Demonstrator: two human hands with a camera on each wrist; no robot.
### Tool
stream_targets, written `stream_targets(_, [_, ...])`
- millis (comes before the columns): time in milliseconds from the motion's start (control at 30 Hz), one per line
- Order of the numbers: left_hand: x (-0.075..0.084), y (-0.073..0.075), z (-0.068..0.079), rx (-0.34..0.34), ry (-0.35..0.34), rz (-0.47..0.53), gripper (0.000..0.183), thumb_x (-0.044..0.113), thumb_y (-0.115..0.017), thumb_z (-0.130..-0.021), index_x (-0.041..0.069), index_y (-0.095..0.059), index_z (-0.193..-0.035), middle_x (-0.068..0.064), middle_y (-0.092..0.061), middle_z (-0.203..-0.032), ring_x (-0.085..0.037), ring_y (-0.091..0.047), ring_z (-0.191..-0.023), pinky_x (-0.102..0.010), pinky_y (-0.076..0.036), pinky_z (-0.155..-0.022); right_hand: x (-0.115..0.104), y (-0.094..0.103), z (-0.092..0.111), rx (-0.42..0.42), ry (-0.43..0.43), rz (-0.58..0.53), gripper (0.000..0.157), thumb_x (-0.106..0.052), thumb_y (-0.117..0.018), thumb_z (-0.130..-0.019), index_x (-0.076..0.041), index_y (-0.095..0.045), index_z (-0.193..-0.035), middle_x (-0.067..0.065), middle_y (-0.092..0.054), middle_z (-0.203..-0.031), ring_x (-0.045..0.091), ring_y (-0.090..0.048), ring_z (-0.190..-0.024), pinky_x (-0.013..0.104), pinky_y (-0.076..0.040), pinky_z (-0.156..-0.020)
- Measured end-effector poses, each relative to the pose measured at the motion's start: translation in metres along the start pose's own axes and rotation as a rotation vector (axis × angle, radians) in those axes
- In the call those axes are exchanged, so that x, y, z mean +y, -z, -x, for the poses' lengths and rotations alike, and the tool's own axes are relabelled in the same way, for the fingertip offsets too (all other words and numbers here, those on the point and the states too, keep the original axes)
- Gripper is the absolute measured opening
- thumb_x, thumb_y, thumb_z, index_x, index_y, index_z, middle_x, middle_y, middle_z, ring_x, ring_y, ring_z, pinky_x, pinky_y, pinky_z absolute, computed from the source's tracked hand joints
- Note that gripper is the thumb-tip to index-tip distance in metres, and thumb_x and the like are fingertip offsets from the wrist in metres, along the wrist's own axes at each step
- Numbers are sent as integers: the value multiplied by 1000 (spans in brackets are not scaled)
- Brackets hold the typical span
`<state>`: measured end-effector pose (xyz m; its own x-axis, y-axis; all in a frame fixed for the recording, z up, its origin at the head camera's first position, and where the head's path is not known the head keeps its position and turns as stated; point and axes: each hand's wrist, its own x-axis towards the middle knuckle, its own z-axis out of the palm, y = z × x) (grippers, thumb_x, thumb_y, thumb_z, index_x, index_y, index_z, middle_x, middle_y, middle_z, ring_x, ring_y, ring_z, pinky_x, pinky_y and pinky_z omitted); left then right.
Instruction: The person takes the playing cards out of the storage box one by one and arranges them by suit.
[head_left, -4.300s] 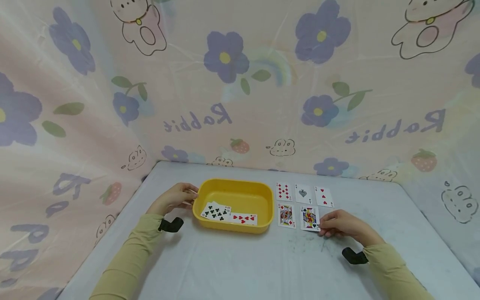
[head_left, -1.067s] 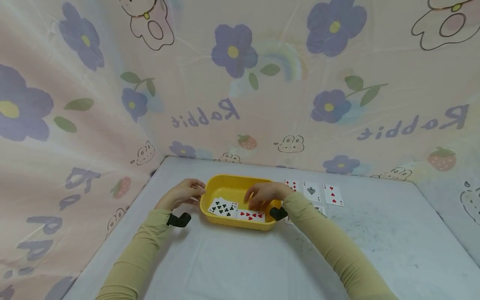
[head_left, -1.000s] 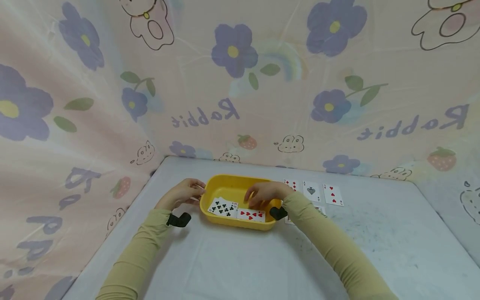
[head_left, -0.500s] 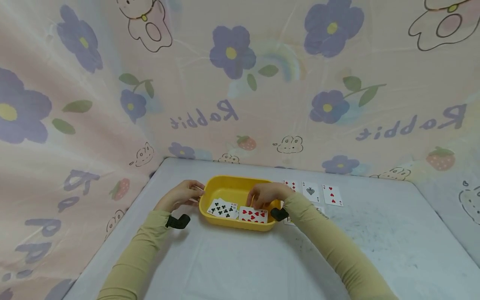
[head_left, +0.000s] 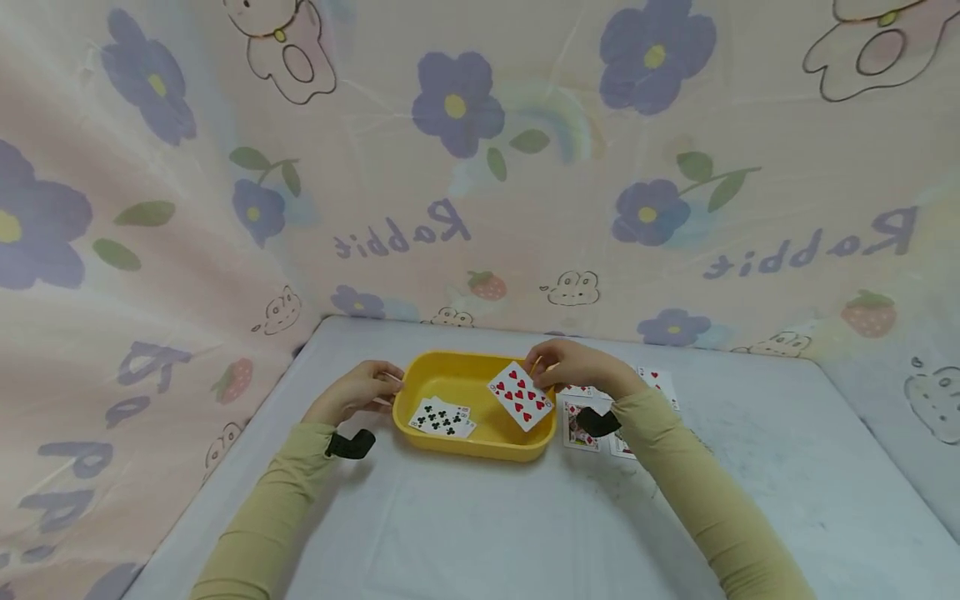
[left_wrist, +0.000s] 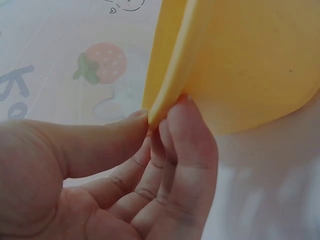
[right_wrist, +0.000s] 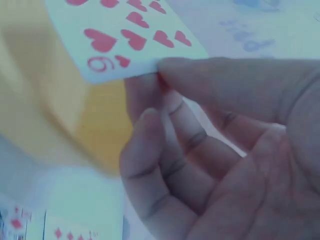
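My left hand (head_left: 358, 392) pinches the left rim of a yellow plastic basin (head_left: 468, 448); the left wrist view shows thumb and fingers on either side of that rim (left_wrist: 172, 67). Over the basin's right end, my right hand (head_left: 581, 367) holds a nine of hearts playing card (head_left: 519, 395), tilted and face up. Its thumb and index finger pinch the card's edge, as the right wrist view shows (right_wrist: 135, 37). Several overlapping playing cards (head_left: 441, 417), with clubs on top, lie in the basin's front left part.
Right of the basin, face-up cards lie in two rows on the white table (head_left: 480, 533), partly hidden by my right hand and sleeve. Among them are a king of diamonds (head_left: 577, 433) and a heart card (head_left: 658, 382). A patterned curtain (head_left: 360, 158) stands behind the table.
Earlier, my right hand was at a jack in the front row, then reached into the basin. It has now lifted the nine of hearts up and right. My left hand stays on the rim.
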<state>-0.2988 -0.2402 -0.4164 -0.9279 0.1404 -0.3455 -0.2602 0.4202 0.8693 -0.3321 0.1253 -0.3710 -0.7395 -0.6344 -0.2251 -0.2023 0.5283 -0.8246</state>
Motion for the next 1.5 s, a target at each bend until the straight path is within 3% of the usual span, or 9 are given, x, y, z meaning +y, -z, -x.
stream_targets(233, [-4, 3, 1, -4, -20, 13, 30, 9, -58, -96, -5, -50, -122, -17, -61, -103, -23, -61, -85, -34, -56, -74, 22, 17, 34, 93, -14, -108, 23, -7, -65, -89, 2, -57, -109, 12, -62, -90, 26, -60, -78, 33, -52, -67])
stream_targets(533, [-5, 4, 2, -6, -14, 13, 30, 10, -57, -96, -5, -49, -122, -17, -60, -103, -24, -61, -85, -33, -56, -74, 70, 29, 81, 164, -68, -173, 28, -10, -62, -92, 5, -52, -113, 11, -61, -91, 29, -60, -82, 42, -53, -72])
stream_targets(767, [-4, 2, 1, 0, -5, 11, 30, 10, -57, -96, -4, -49, -121, -17, -60, -102, -24, -60, -84, -33, -56, -73, 107, 32, 119, 213, -132, -230, 33, -13, -64, -92, 7, -49, -115, 8, -60, -92, 21, -59, -79, 37, -53, -69])
stream_targets(1033, [-7, 1, 0, -4, -5, 29, 29, 9, -57, -96, -4, -48, -121, -16, -61, -100, -24, -60, -83, -33, -55, -72, 134, 34, 155, 270, -219, -257, 37, -13, -62, -94, 9, -46, -118, 6, -62, -93, 16, -57, -78, 32, -53, -69])
stream_targets(1233, [-4, 1, 0, -3, -3, 25, 28, 9, -55, -97, -3, -49, -121, -16, -60, -101, -24, -59, -83, -33, -55, -72, 149, 34, 173, 301, -268, -239, 35, -14, -61, -94, 8, -47, -116, 6, -63, -94, 17, -57, -83, 33, -52, -72])
stream_targets(1500, [-3, -2, 1, -9, -2, 37, 27, 8, -56, -96, -3, -49, -120, -16, -60, -99, -24, -59, -83, -33, -55, -73, 158, 34, 182, 316, -293, -244, 33, -16, -60, -95, 7, -48, -115, 6, -63, -98, 18, -58, -85, 34, -52, -73])
